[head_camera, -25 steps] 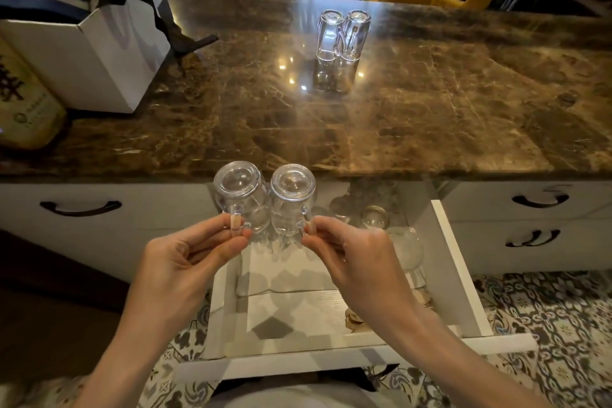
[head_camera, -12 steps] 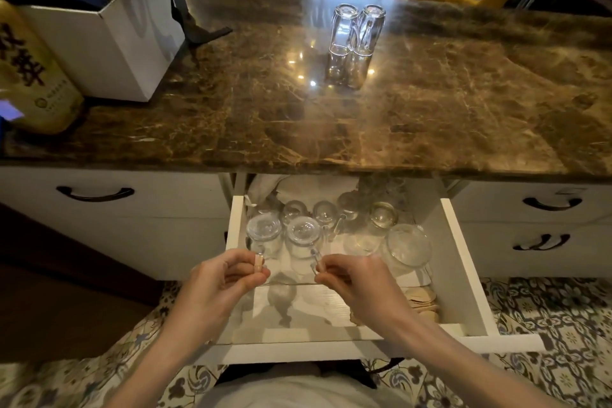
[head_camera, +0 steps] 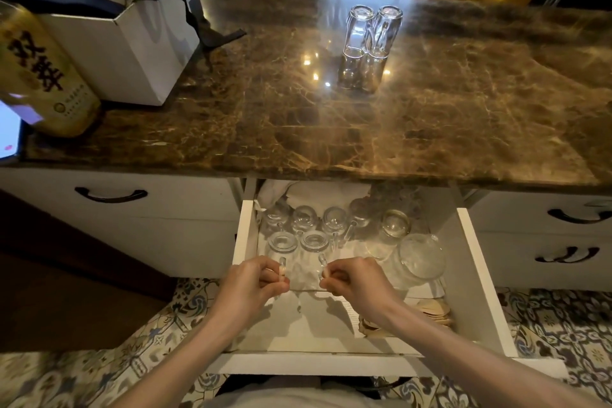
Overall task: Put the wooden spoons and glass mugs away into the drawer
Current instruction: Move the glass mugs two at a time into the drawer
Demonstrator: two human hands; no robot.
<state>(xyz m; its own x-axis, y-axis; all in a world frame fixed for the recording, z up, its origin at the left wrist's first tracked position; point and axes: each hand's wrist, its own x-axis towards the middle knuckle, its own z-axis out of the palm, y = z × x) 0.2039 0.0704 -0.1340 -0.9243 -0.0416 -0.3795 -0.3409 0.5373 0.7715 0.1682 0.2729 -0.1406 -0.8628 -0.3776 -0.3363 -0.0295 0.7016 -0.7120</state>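
Head view, open drawer (head_camera: 477, 275): your left hand (head_camera: 255, 281) pinches the handle of the left mug (head_camera: 280, 242) and your right hand (head_camera: 356, 281) pinches the handle of the right mug (head_camera: 314, 241), both upturned, side by side near the drawer's left wall, just before a back row of mugs (head_camera: 304, 217). To their right lies a round glass vessel (head_camera: 420, 258), with wooden spoons (head_camera: 433, 310) at the front right; bare drawer floor shows between your wrists. On the marble countertop (head_camera: 463, 126), two stacks of glass mugs (head_camera: 371, 46) stand touching, well back from its near edge.
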